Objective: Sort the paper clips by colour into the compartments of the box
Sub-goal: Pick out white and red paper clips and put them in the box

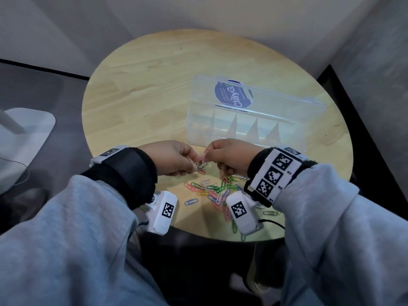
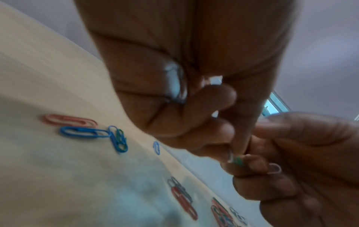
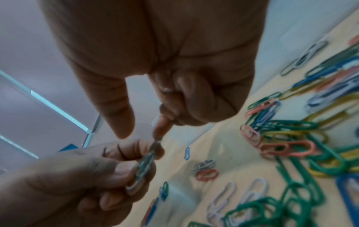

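Both hands hover over the table's near part, fingertips together. My left hand (image 1: 195, 165) pinches a small bunch of paper clips (image 1: 202, 167), green and white among them, also seen in the right wrist view as a bunch (image 3: 143, 167). My right hand (image 1: 208, 159), fingers curled, pinches the bunch's upper end; its index fingertip (image 3: 161, 129) touches the clip there. A loose pile of mixed-colour clips (image 1: 217, 192) lies below the hands. The clear box (image 1: 287, 142) with several compartments stands behind the hands, lid (image 1: 276, 96) open and tipped back.
The round wooden table (image 1: 154, 85) has bare wood at the left and back. A single blue clip (image 1: 191, 202) lies left of the pile. A black cable (image 1: 273, 223) runs near the front edge. A white stand base (image 1: 28, 129) sits on the floor at left.
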